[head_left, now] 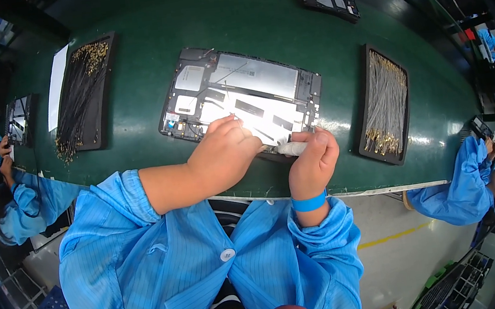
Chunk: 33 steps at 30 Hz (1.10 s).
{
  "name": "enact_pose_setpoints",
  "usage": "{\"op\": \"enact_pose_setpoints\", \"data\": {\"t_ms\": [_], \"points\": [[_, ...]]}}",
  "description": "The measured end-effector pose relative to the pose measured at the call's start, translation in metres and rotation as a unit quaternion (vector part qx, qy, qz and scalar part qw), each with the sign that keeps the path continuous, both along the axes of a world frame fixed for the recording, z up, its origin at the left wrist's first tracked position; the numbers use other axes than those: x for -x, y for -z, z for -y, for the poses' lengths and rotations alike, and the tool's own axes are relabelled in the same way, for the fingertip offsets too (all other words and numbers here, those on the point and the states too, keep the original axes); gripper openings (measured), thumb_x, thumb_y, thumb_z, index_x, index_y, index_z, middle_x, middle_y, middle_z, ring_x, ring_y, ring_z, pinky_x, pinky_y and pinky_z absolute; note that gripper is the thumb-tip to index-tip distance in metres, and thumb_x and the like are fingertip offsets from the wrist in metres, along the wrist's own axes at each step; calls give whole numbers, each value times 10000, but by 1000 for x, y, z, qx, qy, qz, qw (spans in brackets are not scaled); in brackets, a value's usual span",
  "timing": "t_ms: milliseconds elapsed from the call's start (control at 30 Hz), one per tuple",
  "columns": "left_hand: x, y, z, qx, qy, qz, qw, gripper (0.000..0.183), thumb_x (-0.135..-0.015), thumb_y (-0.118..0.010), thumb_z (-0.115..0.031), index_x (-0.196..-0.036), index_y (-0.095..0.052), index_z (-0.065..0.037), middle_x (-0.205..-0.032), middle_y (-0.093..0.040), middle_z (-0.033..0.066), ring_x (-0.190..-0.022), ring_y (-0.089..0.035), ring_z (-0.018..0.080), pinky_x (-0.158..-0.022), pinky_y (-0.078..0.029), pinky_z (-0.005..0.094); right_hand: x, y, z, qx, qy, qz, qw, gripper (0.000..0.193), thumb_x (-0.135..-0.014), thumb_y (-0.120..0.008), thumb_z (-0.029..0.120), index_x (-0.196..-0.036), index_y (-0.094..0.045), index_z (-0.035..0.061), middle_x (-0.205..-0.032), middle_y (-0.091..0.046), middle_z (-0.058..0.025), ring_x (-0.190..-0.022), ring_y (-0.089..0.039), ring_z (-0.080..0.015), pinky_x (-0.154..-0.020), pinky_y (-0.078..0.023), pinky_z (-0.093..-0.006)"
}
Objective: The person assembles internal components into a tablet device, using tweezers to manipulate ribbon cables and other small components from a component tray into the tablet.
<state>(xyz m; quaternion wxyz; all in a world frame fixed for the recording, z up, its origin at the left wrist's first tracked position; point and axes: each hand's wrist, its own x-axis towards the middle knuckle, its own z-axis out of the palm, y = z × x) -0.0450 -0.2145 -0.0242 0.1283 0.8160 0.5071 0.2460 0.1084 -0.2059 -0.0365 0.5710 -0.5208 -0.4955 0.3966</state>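
We bend over an opened tablet-like device (240, 98) lying on the green tabletop (142, 50), between a tray (108, 97) of black cables (79, 92) and another of grey cables (387, 100). Our left hand (227, 152) curls over its near edge; our right hand (314, 160) bunches beside a pale piece (292, 148). We cannot tell what either grip pinches. A silver panel (266, 78) bears a tiny marking, too small for us to read.

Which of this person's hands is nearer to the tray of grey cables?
Right. The right hand is at the opened device's near edge, left of the tray, across a gap. The left hand, also at the device, is farther left.
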Motion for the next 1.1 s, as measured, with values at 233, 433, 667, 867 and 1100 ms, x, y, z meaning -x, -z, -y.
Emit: {"op": "enact_pose_setpoints", "data": {"t_ms": [233,433,667,867,1100], "points": [[0,0,2,3,5,9,1000,106,-662,-608,-108,-762,-573,-90,-783,-539,42,-894,-495,236,-858,-345,373,-1,3,1,-9,8,26,1000,237,-872,-389,214,-966,-423,0,-749,-571,-97,-709,-511,-129,-695,-400,-274],[1,0,1,-5,5,5,1000,125,-659,-611,-104,-779,-579,-88,-791,-539,66,-897,-494,245,-851,-353,377,-1,6,0,-22,11,59,998,300,-887,-336,257,-1005,-390,-14,-740,-558,-115,-599,-523,-134,-605,-415,-238],[2,2,0,-18,7,17,1000,142,-652,-619,-100,-787,-579,-82,-804,-532,72,-893,-494,252,-848,-356,380,0,1,0,-1,17,23,1000,265,-877,-379,236,-986,-410,-3,-762,-569,-112,-712,-511,-135,-700,-402,-274],[1,4,1,-24,0,21,1000,138,-657,-616,-101,-789,-579,-81,-792,-531,71,-886,-494,252,-846,-356,378,-1,3,2,12,22,-5,1000,281,-880,-370,241,-1012,-395,-6,-781,-564,-125,-706,-512,-137,-685,-412,-271],[0,3,0,-11,2,24,1000,134,-660,-614,-105,-787,-581,-79,-780,-538,72,-883,-495,256,-842,-358,381,-1,4,4,-5,26,3,1000,282,-882,-364,242,-1021,-391,-2,-782,-563,-126,-708,-513,-141,-687,-409,-272]]}}
